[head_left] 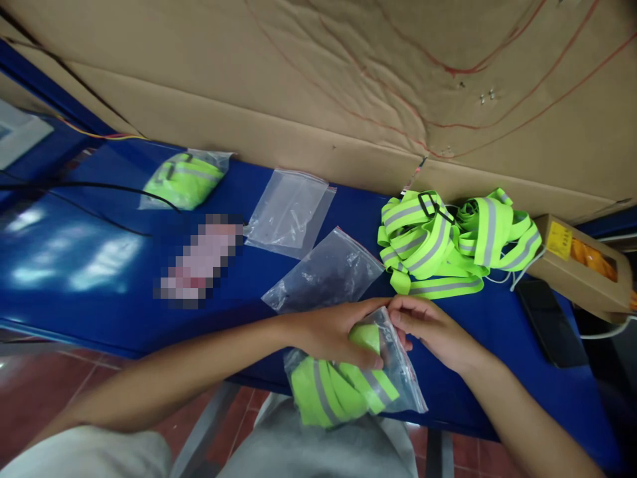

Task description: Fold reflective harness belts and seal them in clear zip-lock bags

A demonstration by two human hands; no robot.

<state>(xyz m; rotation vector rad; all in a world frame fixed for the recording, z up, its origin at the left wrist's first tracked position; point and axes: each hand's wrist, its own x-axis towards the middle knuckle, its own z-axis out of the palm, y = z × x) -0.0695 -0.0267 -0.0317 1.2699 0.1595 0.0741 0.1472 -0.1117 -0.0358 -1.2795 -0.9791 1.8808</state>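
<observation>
A clear zip bag [405, 375] with a folded neon-green reflective strap [321, 392] inside is held at the table's front edge, above my lap. My left hand [343, 335] wraps over the bag's side, thumb lying across the front of it. At the bag's red-lined opening, my right hand [430, 332] pinches the upper corner between bent fingers. Just beyond my hands lies a flat zip bag [323, 272], with another zip bag [291, 209] behind it. A loose pile of green reflective straps [428, 239] with black buckles rests to the right.
A filled bag of green strap [186, 179] sits at the back left, near black cables [94, 186]. A blurred-out pinkish item [202, 262] lies left of centre. On the right are a black phone [550, 322] and a cardboard box [590, 265]. Brown cardboard [199, 86] walls the back.
</observation>
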